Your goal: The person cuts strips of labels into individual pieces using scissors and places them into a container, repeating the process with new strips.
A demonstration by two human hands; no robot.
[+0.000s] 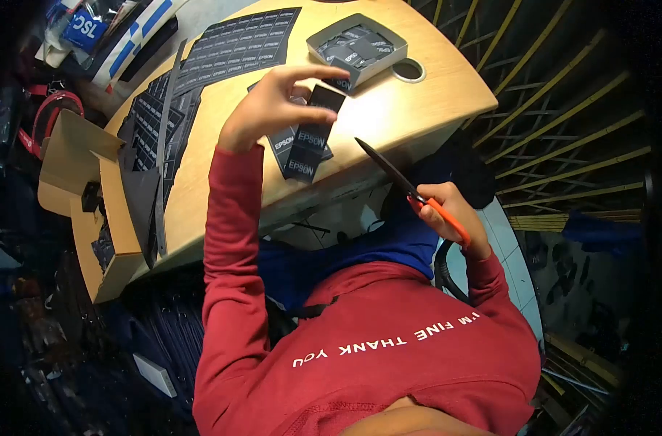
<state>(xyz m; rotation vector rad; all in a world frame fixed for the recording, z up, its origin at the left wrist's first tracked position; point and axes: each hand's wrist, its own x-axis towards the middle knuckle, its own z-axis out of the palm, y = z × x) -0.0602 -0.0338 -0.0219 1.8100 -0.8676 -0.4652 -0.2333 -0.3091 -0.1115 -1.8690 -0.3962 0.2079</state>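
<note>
My left hand is raised over the table's near part, gripping a strip of black EPSON labels that hangs down from the thumb. A single cut label is at the tip of the index finger, close to the near wall of the open box. More labels lie on the table behind the strip. My right hand is closed around the orange handles of a pair of scissors, off the table's front edge. The dark blades point up and left toward the strip.
A grey open box of cut labels stands at the back beside a round hole in the table. Label sheets lie at back left, near a long metal ruler. A cardboard box sits at the left edge.
</note>
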